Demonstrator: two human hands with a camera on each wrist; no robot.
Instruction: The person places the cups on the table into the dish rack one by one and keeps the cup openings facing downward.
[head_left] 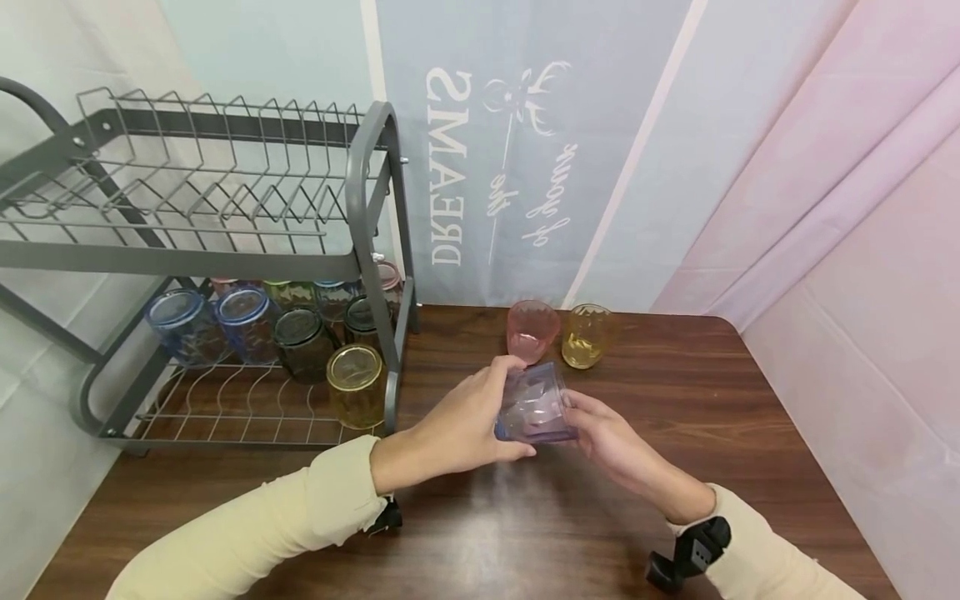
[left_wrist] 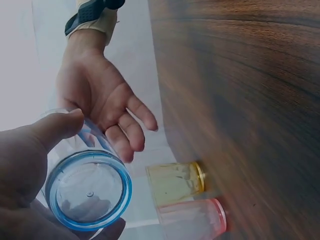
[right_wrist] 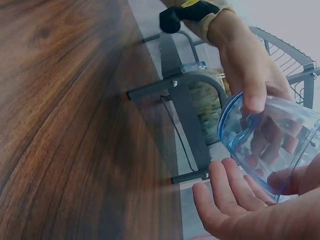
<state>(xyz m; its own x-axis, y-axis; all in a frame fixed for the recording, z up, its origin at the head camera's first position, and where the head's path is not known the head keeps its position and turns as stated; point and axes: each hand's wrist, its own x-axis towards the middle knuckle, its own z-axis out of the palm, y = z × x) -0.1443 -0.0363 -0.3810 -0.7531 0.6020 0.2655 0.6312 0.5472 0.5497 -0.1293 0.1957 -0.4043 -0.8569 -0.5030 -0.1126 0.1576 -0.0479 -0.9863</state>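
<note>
A clear bluish drinking glass (head_left: 534, 404) is held tilted on its side above the table, between both hands. My left hand (head_left: 461, 421) grips it near the blue-rimmed base (left_wrist: 90, 192), thumb on one side and fingers on the other. At the open mouth, my right hand (head_left: 618, 442) pinches the rim with its thumb, while its other fingers (right_wrist: 230, 192) stretch out along the outside. Just beyond the hands, a pink glass (head_left: 531, 333) and a yellow glass (head_left: 587, 337) stand side by side on the table.
On the left stands a grey two-tier dish rack (head_left: 367, 208). Its lower shelf bears several upside-down glasses, among them a blue glass (head_left: 243, 321), a dark glass (head_left: 300, 342) and a yellow one (head_left: 356, 387). A printed curtain (head_left: 622, 67) hangs behind the wooden table (head_left: 697, 392).
</note>
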